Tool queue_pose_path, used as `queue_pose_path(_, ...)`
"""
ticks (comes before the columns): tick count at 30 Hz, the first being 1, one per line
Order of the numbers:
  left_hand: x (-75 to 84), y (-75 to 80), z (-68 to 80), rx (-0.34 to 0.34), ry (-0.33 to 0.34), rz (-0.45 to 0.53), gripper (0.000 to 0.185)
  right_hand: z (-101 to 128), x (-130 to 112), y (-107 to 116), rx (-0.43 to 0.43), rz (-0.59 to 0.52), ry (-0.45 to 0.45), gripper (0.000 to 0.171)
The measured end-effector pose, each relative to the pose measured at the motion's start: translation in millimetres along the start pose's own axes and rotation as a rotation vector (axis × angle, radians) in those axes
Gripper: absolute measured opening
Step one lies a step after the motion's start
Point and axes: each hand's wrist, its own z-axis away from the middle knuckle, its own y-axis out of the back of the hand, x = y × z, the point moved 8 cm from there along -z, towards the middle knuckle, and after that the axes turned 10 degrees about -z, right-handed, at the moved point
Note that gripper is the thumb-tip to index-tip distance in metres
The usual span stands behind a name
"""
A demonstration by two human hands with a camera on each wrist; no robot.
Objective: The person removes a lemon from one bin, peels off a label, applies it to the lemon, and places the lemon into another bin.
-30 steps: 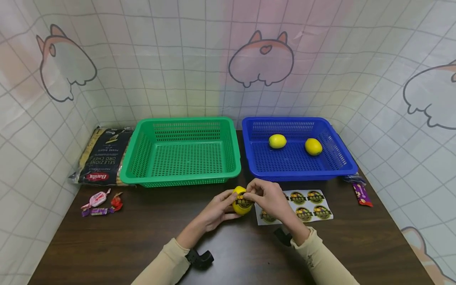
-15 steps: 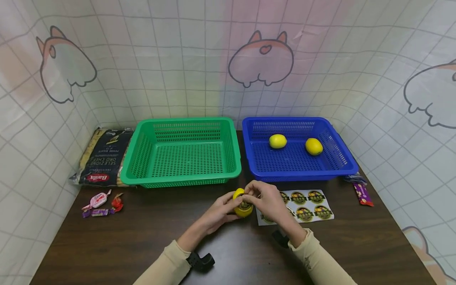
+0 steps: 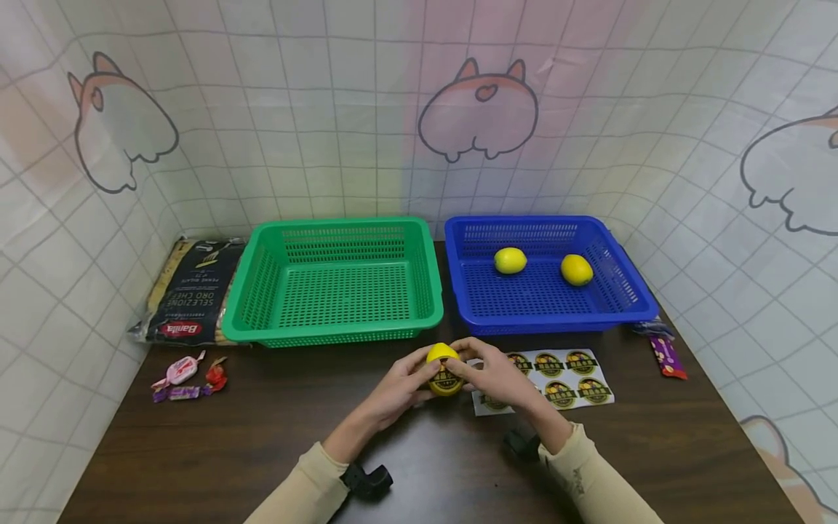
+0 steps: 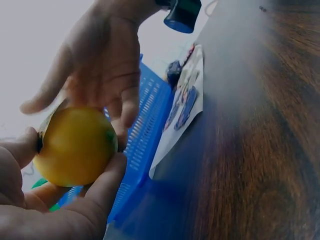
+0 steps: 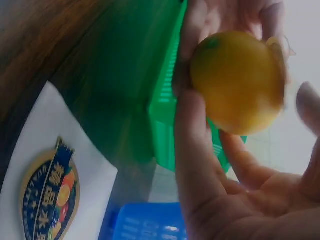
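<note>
Fingers of my left hand [image 3: 398, 382] and right hand [image 3: 497, 375] are curling around the round yellow lemon [image 3: 444, 369], holding it above the dark wooden table [image 3: 262, 437]. Only the head view is showing its dark round sticker [image 3: 447, 378]; wrist views are showing bare peel.

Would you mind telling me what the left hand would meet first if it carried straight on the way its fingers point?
The left hand, gripping the lemon, points away toward the baskets. Most likely it would first meet the front rim of the green basket, near its right corner, though depth is hard to judge.
</note>
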Motion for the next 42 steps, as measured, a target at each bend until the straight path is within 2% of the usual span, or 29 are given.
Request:
queue_pose_path(3, 2.4, 0.2, 2.4, 0.015, -0.004, -0.013, 0.057, 0, 1, -5, -0.054, -0.047, 0.005, 0.054)
queue_pose_path(12, 17.5, 0.9, 7.4, 0.008, -0.047, -0.035, 0.062, 0, -2, 2, -0.054, -0.222, 0.084, 0.048)
queue_pose_path(19, 24.7, -2.0, 11.6, -0.042, -0.062, -0.009, 0.063, 3, 0, 6, -0.097, -0.299, 0.113, 0.052)
queue_pose_path(24, 27.4, -3.9, 14.0, -0.078, -0.077, -0.026, 0.062, 3, 1, 6, -0.148, -0.347, 0.116, 0.052)
queue_pose_path(34, 25.4, 5.7, 21.3, -0.162, -0.073, -0.066, 0.062, 7, -10, -1, -0.183, -0.254, 0.155, 0.047)
queue_pose_path(38, 24.9, 10.7, 26.8, -0.158, -0.066, -0.085, 0.064, 7, -13, -7, -0.214, -0.216, 0.181, 0.048)
queue_pose_path(42, 31.1, 15.6, 29.7, -0.138, -0.07, -0.106, 0.063, 3, -15, -7, -0.188, -0.189, 0.167, 0.047)
